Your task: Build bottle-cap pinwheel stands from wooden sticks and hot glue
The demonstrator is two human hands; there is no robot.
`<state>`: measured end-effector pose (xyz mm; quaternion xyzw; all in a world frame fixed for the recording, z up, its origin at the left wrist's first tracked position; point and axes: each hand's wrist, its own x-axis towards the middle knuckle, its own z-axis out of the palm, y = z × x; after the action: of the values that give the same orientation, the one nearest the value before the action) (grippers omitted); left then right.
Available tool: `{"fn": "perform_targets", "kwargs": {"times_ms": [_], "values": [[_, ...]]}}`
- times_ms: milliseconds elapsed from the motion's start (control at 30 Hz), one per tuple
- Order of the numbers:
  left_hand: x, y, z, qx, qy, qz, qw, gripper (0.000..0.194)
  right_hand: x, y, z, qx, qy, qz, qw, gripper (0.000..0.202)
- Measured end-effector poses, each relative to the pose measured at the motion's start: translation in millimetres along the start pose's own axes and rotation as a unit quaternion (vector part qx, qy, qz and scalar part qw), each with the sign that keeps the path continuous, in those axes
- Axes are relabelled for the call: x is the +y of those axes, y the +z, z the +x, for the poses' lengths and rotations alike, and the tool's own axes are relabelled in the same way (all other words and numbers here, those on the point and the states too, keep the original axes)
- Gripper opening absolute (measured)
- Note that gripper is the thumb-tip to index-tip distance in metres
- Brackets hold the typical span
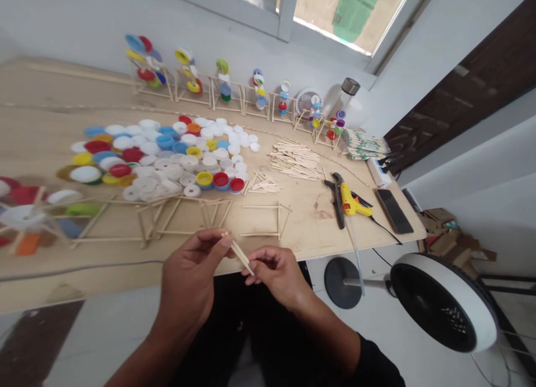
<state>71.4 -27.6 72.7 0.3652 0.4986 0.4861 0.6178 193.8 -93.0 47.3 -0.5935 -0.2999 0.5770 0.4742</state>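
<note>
Bottle caps (pixel 167 152), glue gun (pixel 354 201), hands (pixel 234 264) holding sticks (pixel 242 257)

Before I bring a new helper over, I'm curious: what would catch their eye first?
Probably the heap of colorful caps spread across the table's left half. Next, the bright yellow glue gun toward its right end, and the thin sticks held by both hands at the front edge.
</note>
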Motion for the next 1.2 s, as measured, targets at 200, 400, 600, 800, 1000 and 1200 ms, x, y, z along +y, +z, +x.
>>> {"fn": "perform_targets", "kwargs": {"times_ms": [200,400,600,800,1000,1200], "values": [[-9,-5.7,-5,-0.011,0.020,0.038,0.999,0.021,2,3,-1,0.044,-0.023,-0.038,0.998,0.021],[-16,-11.3,-5,-0.008,0.018,0.047,0.999,0.024,1,9,-5,0.089,-0.057,-0.105,0.989,0.011],[-5,-5.4,-4,0.028,-0.031,0.000,0.999,0.025,0,6,-11,0.049,-0.062,-0.094,0.992,0.015],[-12,-6.7,-7,0.030,-0.072,-0.040,0.996,0.030,8,-4,-15,0.063,-0.041,-0.077,0.994,0.012],[-14,-5.5,-10,0.002,-0.114,-0.041,0.993,0.032,5,-12,-25,0.087,-0.058,-0.116,0.988,0.015],[-12,-0.5,-11,-0.016,-0.126,-0.036,0.991,0.032,-4,-22,-33,0.077,-0.090,-0.195,0.974,0.018]]}}
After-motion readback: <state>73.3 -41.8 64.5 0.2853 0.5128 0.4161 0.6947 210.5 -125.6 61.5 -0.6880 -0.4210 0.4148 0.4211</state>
